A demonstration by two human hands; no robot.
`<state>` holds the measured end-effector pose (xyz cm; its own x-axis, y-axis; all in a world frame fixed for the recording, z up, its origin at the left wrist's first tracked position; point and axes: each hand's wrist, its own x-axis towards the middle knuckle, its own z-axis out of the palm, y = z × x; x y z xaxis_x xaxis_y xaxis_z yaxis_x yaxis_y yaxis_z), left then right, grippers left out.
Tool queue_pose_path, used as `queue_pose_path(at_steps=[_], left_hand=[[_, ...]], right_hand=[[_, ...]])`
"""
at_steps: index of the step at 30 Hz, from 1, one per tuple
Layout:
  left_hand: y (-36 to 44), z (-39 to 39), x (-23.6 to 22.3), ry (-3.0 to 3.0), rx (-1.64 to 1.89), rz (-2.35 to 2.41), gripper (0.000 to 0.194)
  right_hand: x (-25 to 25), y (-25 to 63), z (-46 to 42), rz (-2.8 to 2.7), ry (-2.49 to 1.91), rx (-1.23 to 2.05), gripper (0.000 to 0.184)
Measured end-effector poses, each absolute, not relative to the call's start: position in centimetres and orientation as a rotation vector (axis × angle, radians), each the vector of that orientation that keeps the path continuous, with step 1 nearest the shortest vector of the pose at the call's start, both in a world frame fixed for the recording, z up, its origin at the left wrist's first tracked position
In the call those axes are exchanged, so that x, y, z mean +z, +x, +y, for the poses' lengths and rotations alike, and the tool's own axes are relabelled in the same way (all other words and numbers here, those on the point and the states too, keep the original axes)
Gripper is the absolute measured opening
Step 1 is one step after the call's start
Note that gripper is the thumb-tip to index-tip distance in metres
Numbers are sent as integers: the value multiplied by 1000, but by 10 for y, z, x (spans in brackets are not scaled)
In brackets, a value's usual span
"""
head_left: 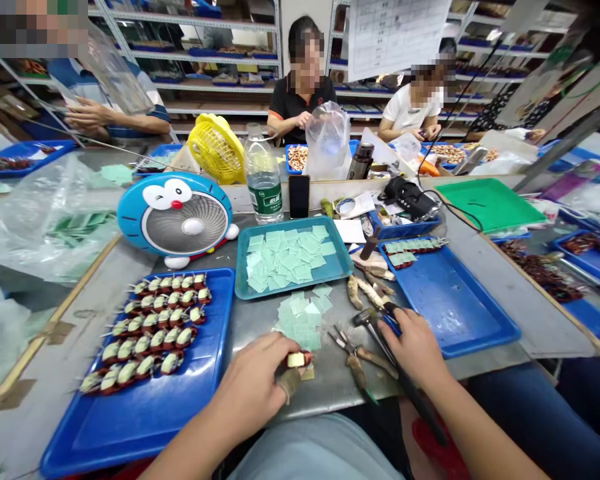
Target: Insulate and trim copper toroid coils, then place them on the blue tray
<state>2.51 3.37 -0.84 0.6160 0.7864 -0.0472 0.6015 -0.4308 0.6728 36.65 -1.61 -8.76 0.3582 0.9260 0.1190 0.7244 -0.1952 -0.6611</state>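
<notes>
coil [297,360], cream-banded with a red end, is pinched between the fingers of the left hand [250,390], just beside a pile of green paper squares [300,323]. the right hand [415,350] is closed around a dark-handled tool [420,407], near an empty-looking stretch of blue tray [455,313]; more coils [155,337] stand in rows on another blue tray [145,427] to the left.
</notes>
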Motion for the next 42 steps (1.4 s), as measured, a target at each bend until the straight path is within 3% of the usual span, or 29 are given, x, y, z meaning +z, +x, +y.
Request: queue_pose_path(at_steps=[7,14,23,31,37,42], left_hand=[[36,32,-39,2213,237,1109,15],[28,29,-65,2119,433,984,29],[24,30,-76,2053,486,957,30],[23,30,-86,2001,534,1012,53],[28,33,-90,1980,527,965,25],[31,34,-91,1959,571,968,23]], right_hand=[[-85,334,-27,-1645,-1924,279,32],[-68,284,-42,-1748,-1756,520,29],[-65,268,-42,-1837,-1721,746,34],[-61,269,-34,-1885,-1713,795,23],[-58,259,-28,-2022,-1614,781,13],[-63,245,-20,-2118,-1504,656,8]])
